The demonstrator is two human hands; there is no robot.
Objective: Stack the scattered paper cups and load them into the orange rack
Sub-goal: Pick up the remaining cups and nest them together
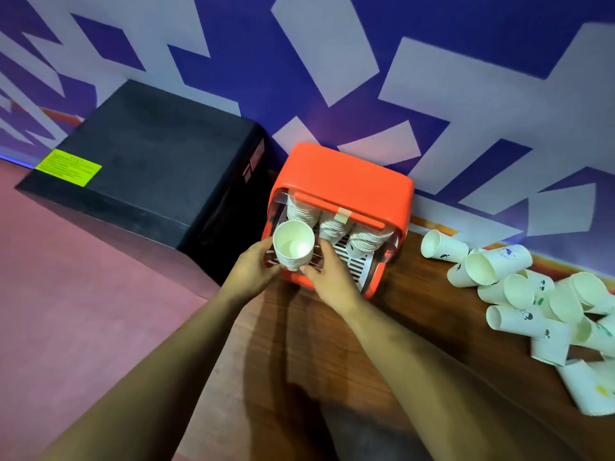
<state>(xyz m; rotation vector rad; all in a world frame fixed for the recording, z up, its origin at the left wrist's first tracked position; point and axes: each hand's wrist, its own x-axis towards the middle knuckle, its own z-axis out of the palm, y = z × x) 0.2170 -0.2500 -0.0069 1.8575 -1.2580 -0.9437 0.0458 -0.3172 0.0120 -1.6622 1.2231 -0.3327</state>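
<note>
- Two hands hold one short stack of paper cups [294, 251] at the near-left corner of the orange rack [342, 181]. The open mouth tilts up toward the camera.
- Left hand [253, 272] is on the stack's left side, with its fingers [264, 251] curled round the lower rims.
- Right hand [329, 277] is on the stack's right side. Its fingers [322, 249] are curled against the cup wall and the thumb is at the stack's base.
- The held stack sits over the left end of the rack's white slatted tray [357, 261]; cannot tell if it rests on it.
- Three loaded stacks [331, 227] lie side by side inside the rack, under the orange front bar, rims toward the near side.
- A small patch of tape [342, 213] is on that bar.
- The rack stands on the wooden counter [416, 314], at its far-left end, against the wall.
- Many loose cups [532, 304] are piled on the counter at the right, well apart from the rack. Most lie on their sides and some carry small printed figures.
- A black box [149, 154] stands just left of the rack, with a yellow-green label [68, 167] on top at its near-left.
- A pink floor [66, 294] lies left of the counter.
- A blue and white patterned wall [332, 61] runs behind everything.
</note>
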